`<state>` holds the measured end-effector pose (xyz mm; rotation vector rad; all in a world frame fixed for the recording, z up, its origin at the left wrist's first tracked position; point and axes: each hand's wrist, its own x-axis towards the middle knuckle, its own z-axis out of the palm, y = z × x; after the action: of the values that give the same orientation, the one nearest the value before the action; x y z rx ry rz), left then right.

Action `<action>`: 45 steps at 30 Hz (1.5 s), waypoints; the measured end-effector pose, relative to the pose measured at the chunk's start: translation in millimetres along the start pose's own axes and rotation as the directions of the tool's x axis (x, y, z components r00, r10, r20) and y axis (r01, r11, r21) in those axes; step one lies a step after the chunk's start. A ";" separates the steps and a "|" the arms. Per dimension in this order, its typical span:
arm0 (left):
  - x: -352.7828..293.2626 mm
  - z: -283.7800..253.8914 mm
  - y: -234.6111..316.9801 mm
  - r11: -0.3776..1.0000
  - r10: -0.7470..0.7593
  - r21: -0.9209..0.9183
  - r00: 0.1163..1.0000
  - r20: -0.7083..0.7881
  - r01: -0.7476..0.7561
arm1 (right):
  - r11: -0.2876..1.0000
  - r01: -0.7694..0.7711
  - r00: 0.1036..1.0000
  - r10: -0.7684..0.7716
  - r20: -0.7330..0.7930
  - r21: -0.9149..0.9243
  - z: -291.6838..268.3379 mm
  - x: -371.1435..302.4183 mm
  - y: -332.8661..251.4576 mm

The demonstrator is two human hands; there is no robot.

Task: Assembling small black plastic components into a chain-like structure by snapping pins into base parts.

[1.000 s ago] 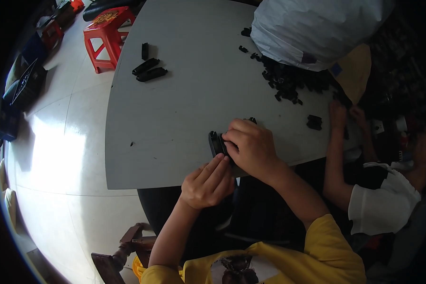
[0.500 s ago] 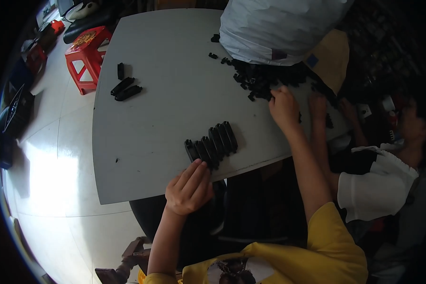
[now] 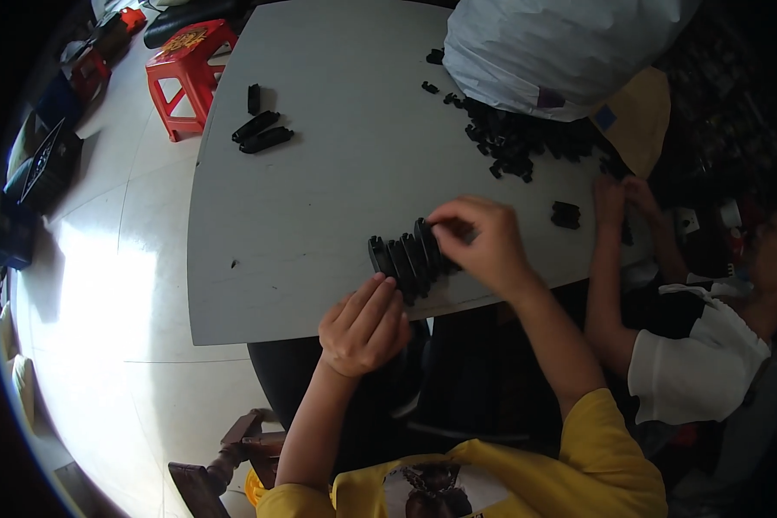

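The row of black casings (image 3: 412, 263) looks lined up, left hand (image 3: 364, 332) touching its near side, right hand (image 3: 483, 246) its far end, grips unclear from here; beyond it, a loose heap (image 3: 516, 148) remains.

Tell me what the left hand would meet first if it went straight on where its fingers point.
The left hand would probably meet the row of black parts just ahead; whether it touches now is unclear.

The stool (image 3: 190, 59) stands left of the table (image 3: 319, 155). On the table, the row of parts (image 3: 408, 266) is in front, the bag (image 3: 570, 56) at the back right.
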<state>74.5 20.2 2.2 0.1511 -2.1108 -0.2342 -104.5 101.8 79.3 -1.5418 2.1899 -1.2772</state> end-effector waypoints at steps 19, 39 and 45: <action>-2.3 0.4 1.1 0.999 0.004 0.042 1.000 -0.006 -0.004 | 0.726 0.494 0.868 -0.374 0.327 -0.479 35.9 8.6 -23.7; 67.0 34.5 -3.4 0.998 -0.004 -0.040 0.768 0.640 0.039 | 0.655 -0.448 0.299 0.751 0.588 -0.609 -37.0 -334.1 -7.9; 65.8 38.3 -2.4 0.993 -0.072 -0.024 0.761 0.644 0.114 | 0.660 -0.740 0.533 0.693 0.486 -0.129 -30.7 -394.1 14.0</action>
<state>7.6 8.7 36.6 0.1528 -2.7865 -0.4648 45.2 449.1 -36.3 -0.6316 1.9971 -0.5915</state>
